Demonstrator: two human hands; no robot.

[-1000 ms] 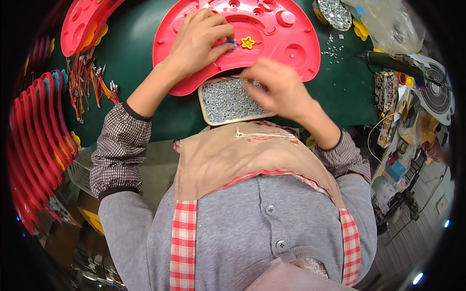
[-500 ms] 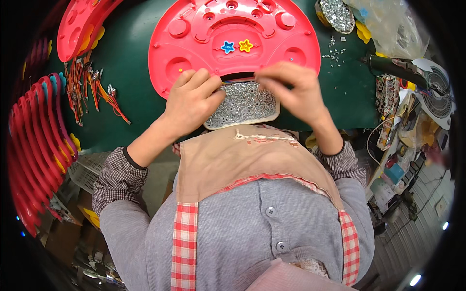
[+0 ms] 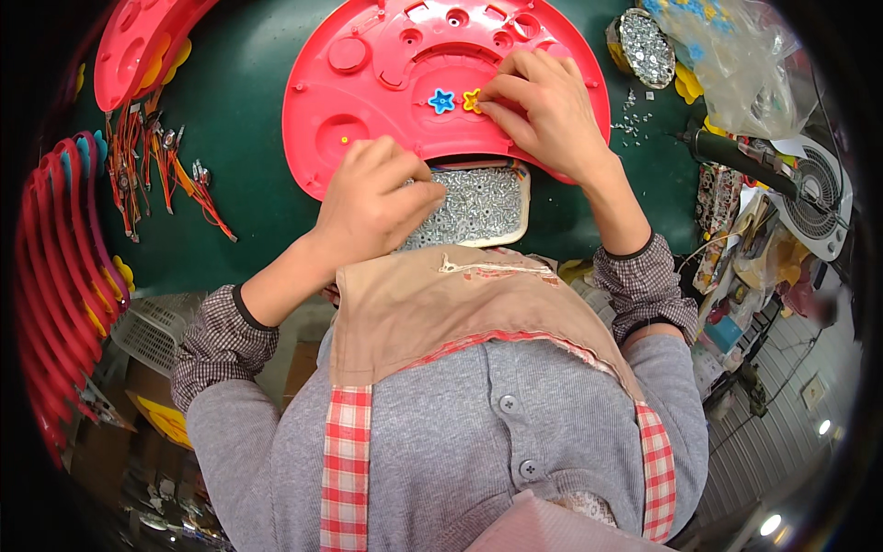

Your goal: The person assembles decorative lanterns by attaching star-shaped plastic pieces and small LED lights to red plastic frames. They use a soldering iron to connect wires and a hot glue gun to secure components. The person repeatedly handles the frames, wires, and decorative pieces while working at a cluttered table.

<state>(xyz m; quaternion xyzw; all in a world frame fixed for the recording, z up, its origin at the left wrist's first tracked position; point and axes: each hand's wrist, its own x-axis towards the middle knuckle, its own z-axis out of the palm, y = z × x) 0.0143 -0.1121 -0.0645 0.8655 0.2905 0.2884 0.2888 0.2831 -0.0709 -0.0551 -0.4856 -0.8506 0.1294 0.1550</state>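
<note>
A large pink-red plastic shell (image 3: 386, 120), rounded at the far side, lies on the green table in front of me. Two small star-shaped pieces sit near its middle, a blue star (image 3: 441, 101) and a yellow star (image 3: 473, 100). My right hand (image 3: 547, 110) reaches over the shell, thumb and forefinger pinched at the yellow star; anything between them is too small to name. Curled closed, my left hand (image 3: 375, 198) hovers over the left part of a shallow tray (image 3: 526, 210) full of small silvery screws (image 3: 478, 202). Whatever its fingertips hold is hidden.
Left on the table are red and orange wires (image 3: 175, 166) and a curved red part (image 3: 138, 46); stacked red parts (image 3: 64, 267) stand beside it. At right are a dish of small metal pieces (image 3: 646, 48), scattered bits (image 3: 631, 120), a plastic bag (image 3: 745, 74) and a fan (image 3: 819, 193).
My right hand has moved from above the screw tray up to the yellow star. My left hand has shifted slightly right and nearer to me, staying closed.
</note>
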